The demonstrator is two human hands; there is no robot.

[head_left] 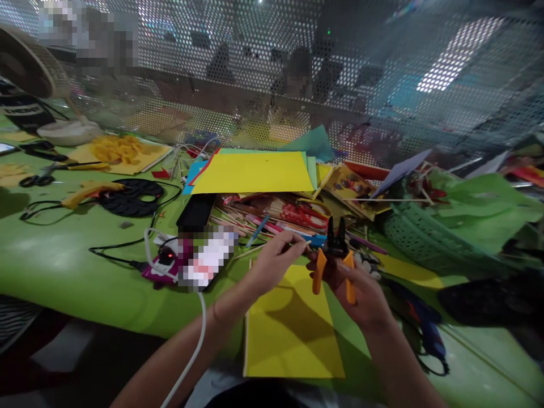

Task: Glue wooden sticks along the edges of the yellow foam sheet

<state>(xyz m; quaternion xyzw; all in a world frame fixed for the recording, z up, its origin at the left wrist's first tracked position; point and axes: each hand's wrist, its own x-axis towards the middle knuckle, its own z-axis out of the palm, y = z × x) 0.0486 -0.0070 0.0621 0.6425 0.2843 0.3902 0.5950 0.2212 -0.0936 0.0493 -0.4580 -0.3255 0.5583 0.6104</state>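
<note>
My right hand (pixel 361 292) is closed around orange-handled wire cutters (pixel 337 243). Their black jaws point up and stand apart, and the two handles are spread. Just to the left, my left hand (pixel 276 263) pinches a thin wooden stick (pixel 250 251), which runs out to the left of the fingers. The fingertips of both hands are close together, beside the jaws. Below them lies a yellow sheet (pixel 293 334) on the green table (pixel 76 283), shaded by the hands.
Behind my hands, yellow paper (pixel 255 173) covers a pile of sticks and craft supplies. A green basket (pixel 429 238) is at right, near a blue glue gun (pixel 429 328). Left are a phone (pixel 212 258), a purple power strip (pixel 159 272), a yellow glue gun (pixel 87 192) and a fan (pixel 29 62).
</note>
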